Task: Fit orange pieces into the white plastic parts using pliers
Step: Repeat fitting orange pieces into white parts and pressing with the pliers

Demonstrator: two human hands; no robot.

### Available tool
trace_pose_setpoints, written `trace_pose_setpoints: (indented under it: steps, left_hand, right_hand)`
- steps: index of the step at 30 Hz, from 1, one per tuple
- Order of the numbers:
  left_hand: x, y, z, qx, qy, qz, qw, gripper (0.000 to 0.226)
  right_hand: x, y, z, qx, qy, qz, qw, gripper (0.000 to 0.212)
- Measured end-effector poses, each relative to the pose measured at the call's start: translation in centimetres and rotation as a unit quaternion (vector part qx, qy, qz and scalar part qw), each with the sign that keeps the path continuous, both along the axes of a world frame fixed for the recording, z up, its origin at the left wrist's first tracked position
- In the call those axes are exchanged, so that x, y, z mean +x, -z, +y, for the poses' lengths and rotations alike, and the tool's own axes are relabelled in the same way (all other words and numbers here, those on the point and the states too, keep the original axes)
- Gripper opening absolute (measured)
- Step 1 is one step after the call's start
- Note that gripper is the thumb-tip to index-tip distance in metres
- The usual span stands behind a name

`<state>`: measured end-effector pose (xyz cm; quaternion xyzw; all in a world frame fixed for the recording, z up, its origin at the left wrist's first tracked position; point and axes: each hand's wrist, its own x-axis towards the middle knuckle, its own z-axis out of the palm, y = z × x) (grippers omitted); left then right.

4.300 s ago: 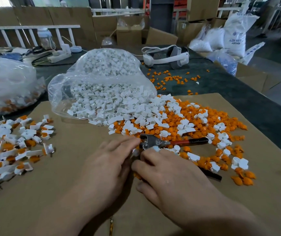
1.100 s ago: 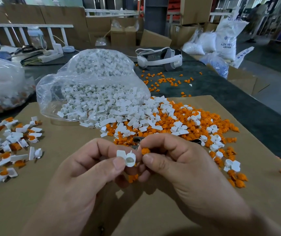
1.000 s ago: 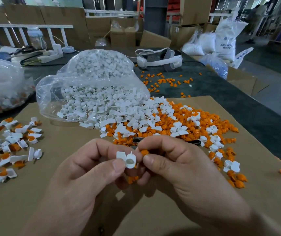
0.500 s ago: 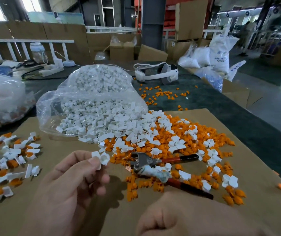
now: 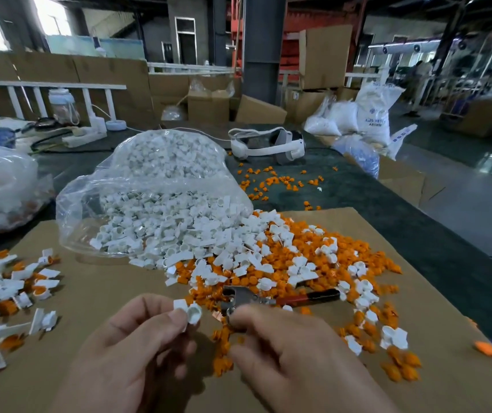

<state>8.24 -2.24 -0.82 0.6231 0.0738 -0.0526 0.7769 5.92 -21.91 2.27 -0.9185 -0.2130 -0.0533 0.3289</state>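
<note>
Pinching a white part (image 5: 189, 312), left hand (image 5: 131, 353) sat just left of the pliers (image 5: 268, 300), handles running right across the cardboard (image 5: 104, 287); right hand (image 5: 292, 353) nearer, over their head, grip indiscernible.

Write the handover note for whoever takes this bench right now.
Left hand: pinches one white plastic part; no orange piece shows in it.
Right hand: fingers over the head of the pliers, blurred; grip cannot be told.
The pliers lie on the cardboard sheet amid the heap of orange pieces; more white parts spill from the clear bag.
Done: pile of fitted parts at the left.
Left: fit the held part, then work through the heap.
</note>
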Motion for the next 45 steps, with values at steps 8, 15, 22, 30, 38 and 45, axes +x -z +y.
trace_pose_setpoints:
  steps: [8, 15, 22, 30, 38, 45]
  left_hand:
    - [-0.1, -0.1, -0.4, 0.052, -0.037, -0.030, 0.997, 0.038]
    - [-0.2, -0.1, -0.2, 0.059, -0.011, -0.050, 0.997, 0.031]
    - [-0.3, 0.2, -0.5, 0.071, 0.011, -0.027, 0.997, 0.024]
    - [-0.9, -0.2, -1.2, 0.068, 0.016, -0.032, 0.997, 0.009]
    - [-1.2, 0.5, -1.0, 0.116, 0.022, -0.049, 0.992, 0.010]
    - [-1.3, 0.7, -0.9, 0.107, 0.037, -0.089, 0.990, 0.023]
  right_hand:
    - [0.7, 2.8, 2.6, -0.218, 0.008, -0.074, 0.973, 0.032]
    - [0.7, 3.2, 2.7, -0.257, -0.034, -0.089, 0.962, 0.027]
    - [0.3, 2.7, 2.3, -0.281, -0.009, -0.094, 0.955, 0.033]
    - [-0.1, 1.7, 1.0, -0.202, -0.028, -0.066, 0.977, 0.011]
    - [0.0, 1.8, 0.8, -0.082, 0.042, -0.077, 0.993, 0.006]
    - [-0.1, 2.1, 0.1, 0.323, 0.048, 0.224, 0.918, 0.024]
